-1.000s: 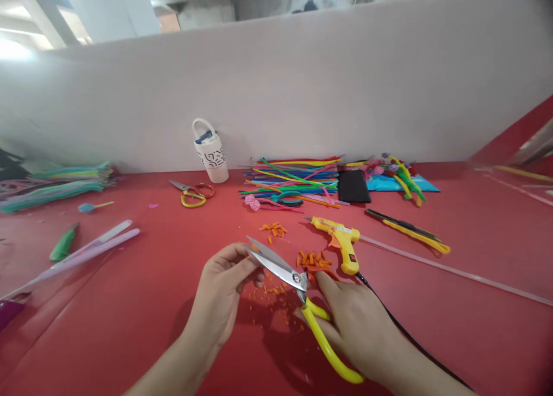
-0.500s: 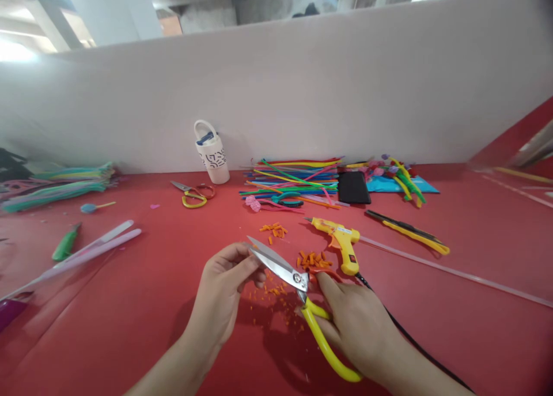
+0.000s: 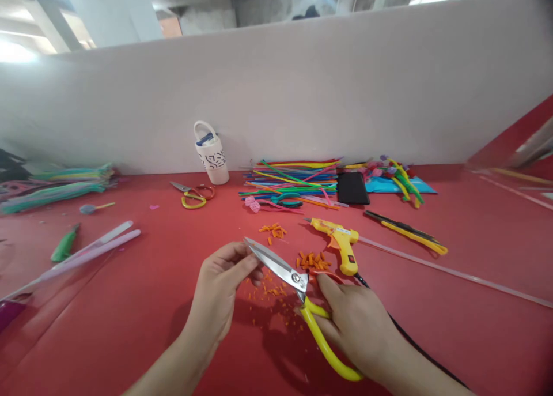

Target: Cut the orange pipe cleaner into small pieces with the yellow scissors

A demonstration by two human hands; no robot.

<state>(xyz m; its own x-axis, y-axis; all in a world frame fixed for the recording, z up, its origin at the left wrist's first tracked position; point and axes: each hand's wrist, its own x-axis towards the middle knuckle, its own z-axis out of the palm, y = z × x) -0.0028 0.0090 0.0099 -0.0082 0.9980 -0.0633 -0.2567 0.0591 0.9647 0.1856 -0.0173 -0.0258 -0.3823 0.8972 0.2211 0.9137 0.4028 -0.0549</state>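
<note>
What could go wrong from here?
The left hand has fingers right by the tips of the scissors, so a slip might nick them. The glue gun lies close to the right hand; if hot, it could burn. A brush might scatter the orange bits.

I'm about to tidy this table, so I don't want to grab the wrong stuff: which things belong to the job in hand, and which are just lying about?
Seemingly part of the job:
large scissors, in the right hand, with the left hand at the blades
orange pieces

Apparently just lying about:
white cup
smaller scissors
pipe cleaners
glue gun
</note>
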